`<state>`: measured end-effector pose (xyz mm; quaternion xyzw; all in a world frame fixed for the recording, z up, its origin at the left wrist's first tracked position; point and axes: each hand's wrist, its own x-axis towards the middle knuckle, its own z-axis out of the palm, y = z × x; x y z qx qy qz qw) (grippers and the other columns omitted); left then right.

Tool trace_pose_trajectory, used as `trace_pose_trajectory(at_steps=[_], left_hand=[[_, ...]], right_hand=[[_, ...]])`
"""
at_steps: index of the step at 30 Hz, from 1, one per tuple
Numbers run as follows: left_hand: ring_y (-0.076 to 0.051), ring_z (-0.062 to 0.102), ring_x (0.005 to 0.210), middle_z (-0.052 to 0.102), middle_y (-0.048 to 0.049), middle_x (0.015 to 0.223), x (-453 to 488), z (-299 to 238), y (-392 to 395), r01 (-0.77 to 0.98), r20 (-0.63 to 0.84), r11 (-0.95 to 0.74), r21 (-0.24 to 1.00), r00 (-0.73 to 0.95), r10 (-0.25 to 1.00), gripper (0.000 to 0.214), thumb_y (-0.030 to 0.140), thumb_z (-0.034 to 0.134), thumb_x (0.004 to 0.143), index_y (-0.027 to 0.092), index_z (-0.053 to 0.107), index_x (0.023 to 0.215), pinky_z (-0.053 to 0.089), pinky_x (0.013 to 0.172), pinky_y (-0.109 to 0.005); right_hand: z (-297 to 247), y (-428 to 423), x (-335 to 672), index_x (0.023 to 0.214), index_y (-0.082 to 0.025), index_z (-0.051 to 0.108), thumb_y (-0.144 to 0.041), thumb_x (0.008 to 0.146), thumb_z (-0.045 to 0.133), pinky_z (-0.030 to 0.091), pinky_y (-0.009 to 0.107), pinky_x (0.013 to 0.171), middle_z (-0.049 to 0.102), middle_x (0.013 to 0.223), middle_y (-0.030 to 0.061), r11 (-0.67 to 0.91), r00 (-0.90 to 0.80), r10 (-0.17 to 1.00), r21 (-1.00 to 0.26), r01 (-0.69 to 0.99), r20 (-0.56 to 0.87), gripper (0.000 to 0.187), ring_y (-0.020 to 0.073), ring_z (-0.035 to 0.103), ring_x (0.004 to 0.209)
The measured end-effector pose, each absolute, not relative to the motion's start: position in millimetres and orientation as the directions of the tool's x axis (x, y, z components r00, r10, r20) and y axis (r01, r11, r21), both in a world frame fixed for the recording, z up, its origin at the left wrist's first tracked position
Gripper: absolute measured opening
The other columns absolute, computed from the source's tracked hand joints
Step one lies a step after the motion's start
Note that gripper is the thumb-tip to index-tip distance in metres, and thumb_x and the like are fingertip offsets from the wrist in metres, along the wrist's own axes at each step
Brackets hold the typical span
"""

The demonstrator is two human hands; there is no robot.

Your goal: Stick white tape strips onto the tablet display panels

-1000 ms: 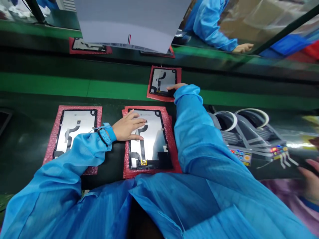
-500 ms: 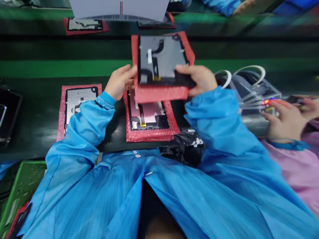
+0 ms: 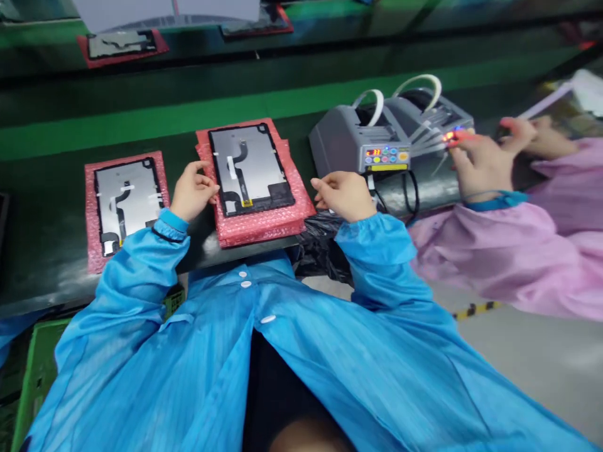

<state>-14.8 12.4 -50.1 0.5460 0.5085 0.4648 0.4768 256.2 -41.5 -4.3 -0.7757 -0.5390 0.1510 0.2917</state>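
Observation:
A dark display panel with a flex cable lies on a stack of red bubble-wrap pads (image 3: 264, 223) at the bench's near edge. My left hand (image 3: 191, 191) has its fingers curled against the stack's left edge. My right hand (image 3: 343, 194) hovers just right of the stack, loosely curled, fingers apart, holding nothing. A second panel on a red pad (image 3: 125, 201) lies to the left of my left hand.
Two grey tape dispensers (image 3: 365, 135) stand right of the stack, over a black bag (image 3: 323, 242). A person in a pink sleeve (image 3: 509, 245) has a hand (image 3: 480, 166) at the dispensers. More panels on red pads (image 3: 120, 45) lie on the far belt.
The panel on its red pad, held up in both hands half a second ago, now lies on the stack. My right hand has let go and drawn aside; the view swung right.

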Motion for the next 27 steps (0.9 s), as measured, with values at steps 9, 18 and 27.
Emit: trace_pose_trajectory(at_steps=[9, 18, 27], left_hand=[[-0.017, 0.055, 0.067, 0.058, 0.0002, 0.075, -42, -37, 44, 0.545, 0.363, -0.382, 0.747, 0.147, 0.92, 0.012, 0.022, 0.071, 0.079, 0.022, 0.062, 0.086, 0.054, 0.08, -0.043], [-0.036, 0.042, 0.134, 0.073, -0.003, 0.116, -15, -31, 109, 0.279, 0.396, -0.7, 0.658, 0.662, 0.636, 0.029, 0.049, 0.076, 0.067, 0.031, 0.075, 0.09, 0.015, 0.119, -0.056], [-0.036, 0.028, 0.14, 0.06, 0.0046, 0.14, -17, -51, 138, 0.298, 0.312, -0.772, 0.562, 0.788, 0.531, 0.054, 0.069, 0.068, 0.067, 0.035, 0.072, 0.109, 0.003, 0.12, -0.056]], right_hand=[[-41, -57, 318, 0.069, -0.019, 0.05, -0.045, 0.087, 0.063, 0.04, 0.018, 0.044, 0.055, 0.058, -0.0031, -0.002, 0.78, 0.626, -1.0, 0.018, 0.013, 0.034, 0.0073, 0.052, 0.047], [-21, -71, 296, 0.062, -0.026, 0.053, -0.035, 0.075, 0.072, 0.034, 0.03, 0.046, 0.05, 0.054, -0.0022, 0.095, 0.747, 0.573, -0.933, 0.347, 0.336, 0.025, 0.0133, 0.044, 0.045], [11, 46, 209, 0.064, -0.02, 0.054, -0.031, 0.084, 0.068, 0.046, 0.026, 0.063, 0.049, 0.053, -0.0043, 0.094, 0.013, 0.991, -0.77, 0.631, 0.132, 0.028, 0.0088, 0.047, 0.053]])
